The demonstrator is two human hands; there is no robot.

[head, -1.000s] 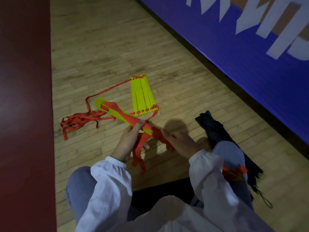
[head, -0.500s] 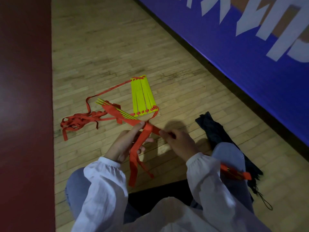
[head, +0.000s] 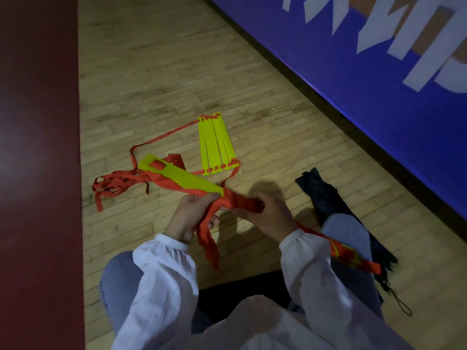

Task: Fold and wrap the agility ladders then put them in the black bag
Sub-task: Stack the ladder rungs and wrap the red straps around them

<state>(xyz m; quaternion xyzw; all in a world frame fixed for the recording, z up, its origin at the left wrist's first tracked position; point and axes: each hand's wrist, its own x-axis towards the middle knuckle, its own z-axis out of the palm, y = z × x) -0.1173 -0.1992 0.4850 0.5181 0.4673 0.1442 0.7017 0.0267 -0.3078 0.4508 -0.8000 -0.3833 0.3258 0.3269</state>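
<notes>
Head view. Your left hand (head: pixel 192 215) grips the near end of the stacked yellow rungs (head: pixel 182 176); the stack is held above the wooden floor (head: pixel 151 79), its far end pointing away to your left; your right hand (head: pixel 265 215) curls its fingers round the red strap (head: pixel 240 203) wound about that same near end; a loose strap tail (head: pixel 209 245) hangs below your left hand; a tangle of red webbing (head: pixel 113 184) lies on the floor to the left; a second set of yellow rungs (head: pixel 216 145) lies flat further off; the black bag (head: pixel 326 195) lies on the floor beside your right knee; a wrapped bundle (head: pixel 346 252) rests on your right thigh.
</notes>
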